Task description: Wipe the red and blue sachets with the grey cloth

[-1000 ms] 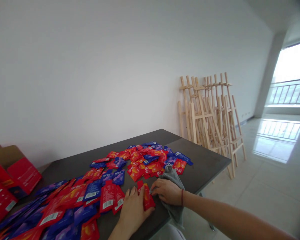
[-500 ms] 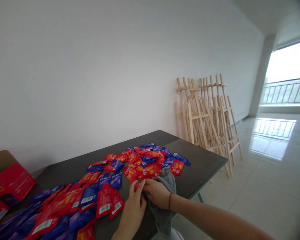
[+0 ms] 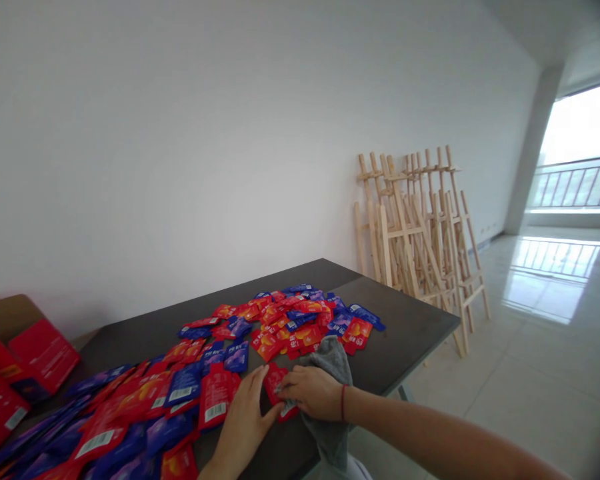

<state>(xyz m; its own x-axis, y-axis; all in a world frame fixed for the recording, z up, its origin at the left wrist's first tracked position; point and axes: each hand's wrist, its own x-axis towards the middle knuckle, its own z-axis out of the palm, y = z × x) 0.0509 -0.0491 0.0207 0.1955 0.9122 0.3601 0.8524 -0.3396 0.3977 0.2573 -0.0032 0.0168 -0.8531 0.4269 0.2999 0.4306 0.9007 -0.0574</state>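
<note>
Left hand, mine: spread loosely, I am resting it along the left edge of one red pouch.
Right hand, mine: I am grasping a grey cloth, bunched against the pouch's right part.
Red pouch: lying between my hands on the dark worktop; probably light, pliable, slick-faced; best gripped by its flat edge.
Beyond: a heap of red and blue pouches is lying loose.
Farthest: wooden easels are standing by the wall.
</note>
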